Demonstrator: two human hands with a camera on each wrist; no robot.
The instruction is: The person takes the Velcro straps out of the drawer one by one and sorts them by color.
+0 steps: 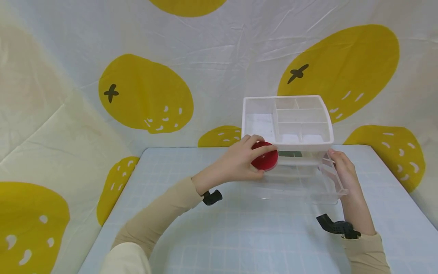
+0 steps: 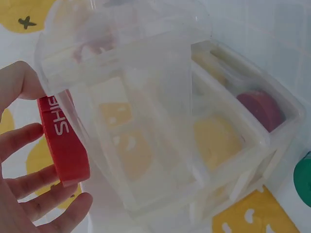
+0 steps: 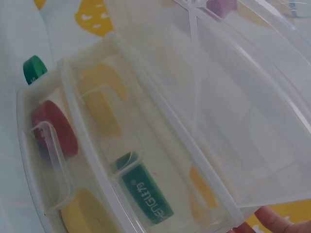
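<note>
A red tape roll (image 1: pixel 264 156) sits in my left hand (image 1: pixel 244 160), thumb below and fingers across it. In the left wrist view, white letters mark the side of the tape roll (image 2: pixel 65 141), right beside the clear drawer's wall (image 2: pixel 160 87). The drawer unit has a white divided top tray (image 1: pixel 258 144), and its clear drawer (image 1: pixel 297 184) is pulled out towards me. My right hand (image 1: pixel 345 167) rests at the unit's right side, fingertips at its edge. Lower compartments hold a dark red roll (image 3: pixel 53 128), yellow rolls (image 3: pixel 87 213) and a green roll (image 3: pixel 146 187).
Behind the unit, a green roll (image 3: pixel 35 69) lies outside it. A pale blue checked cloth (image 1: pixel 222 236) covers the table. A white curtain with yellow fruit prints (image 1: pixel 147 95) hangs at the back and left.
</note>
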